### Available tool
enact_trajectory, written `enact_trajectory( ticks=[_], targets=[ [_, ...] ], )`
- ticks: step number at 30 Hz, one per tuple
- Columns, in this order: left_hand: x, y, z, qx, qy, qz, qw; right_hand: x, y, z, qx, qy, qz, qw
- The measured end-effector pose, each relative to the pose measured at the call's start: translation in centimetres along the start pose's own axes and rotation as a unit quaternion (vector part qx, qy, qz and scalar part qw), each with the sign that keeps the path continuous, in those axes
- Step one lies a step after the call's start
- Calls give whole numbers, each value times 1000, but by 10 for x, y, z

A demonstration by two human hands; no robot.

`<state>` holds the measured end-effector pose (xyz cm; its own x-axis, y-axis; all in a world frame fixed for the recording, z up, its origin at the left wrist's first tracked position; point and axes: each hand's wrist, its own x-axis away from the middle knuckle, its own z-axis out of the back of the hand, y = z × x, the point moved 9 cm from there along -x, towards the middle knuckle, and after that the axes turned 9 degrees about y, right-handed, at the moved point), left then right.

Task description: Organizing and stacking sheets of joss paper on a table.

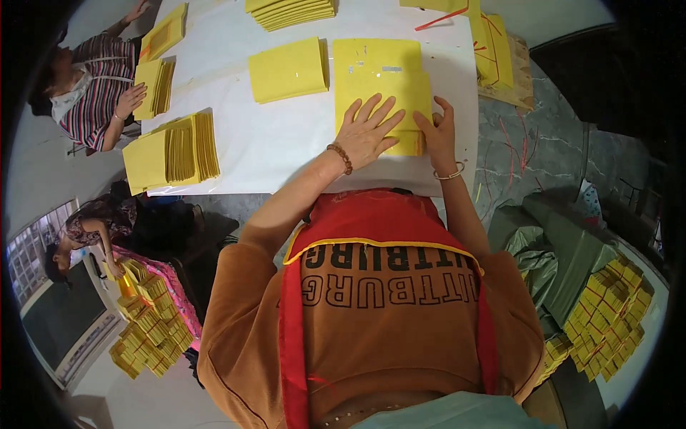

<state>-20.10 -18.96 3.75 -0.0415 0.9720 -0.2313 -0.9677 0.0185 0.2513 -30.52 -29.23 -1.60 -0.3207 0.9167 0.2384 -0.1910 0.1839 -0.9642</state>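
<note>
Pile of yellow paper (379,82) sits on the white worktop (236,150), near edge, toward the R side, right under the hands. Long axis runs approx near-far; layers offset, w/ a step along the R edge. Few pale patches (391,69) toward its far end.

L hand (370,134): palm-down on near half, fingers spread wide, pointing far + a bit R. Nothing gripped AFAICT. R hand (439,136): at the R edge, thumb + forefinger apart w/ visible gap, other fingers partly hidden. Can't tell if thumb touches the edge or just hovers.

Key relation: pile lies L of R-hand fingers, directly beneath L hand. R hand is nearer the long R edge; L hand is nearer the middle. Bulk of the far half extends beyond both hands.

Nearby: folded yellow stack (289,71) just L of pile, apart from it; another yellow stack (291,13) farther out. Near-L corner has fanned yellow bundles (191,150). Co-worker's hand (131,101) touches a separate stack, far L.
</note>
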Motion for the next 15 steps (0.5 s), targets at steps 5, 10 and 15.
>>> enact_trajectory(
  ticks=[5, 10, 15],
  targets=[
    [-17, 6, 16, -39, 36, -4, 999, -4, -27, 3, 168, 23, 85, 982],
    [-32, 17, 14, -127, 103, -7, 987, -4, -47, -2, 265, 5, 113, 958],
    [-40, -4, 29, -65, 87, 11, 994, 3, -71, -8, 15, -17, 87, 996]
  ],
)
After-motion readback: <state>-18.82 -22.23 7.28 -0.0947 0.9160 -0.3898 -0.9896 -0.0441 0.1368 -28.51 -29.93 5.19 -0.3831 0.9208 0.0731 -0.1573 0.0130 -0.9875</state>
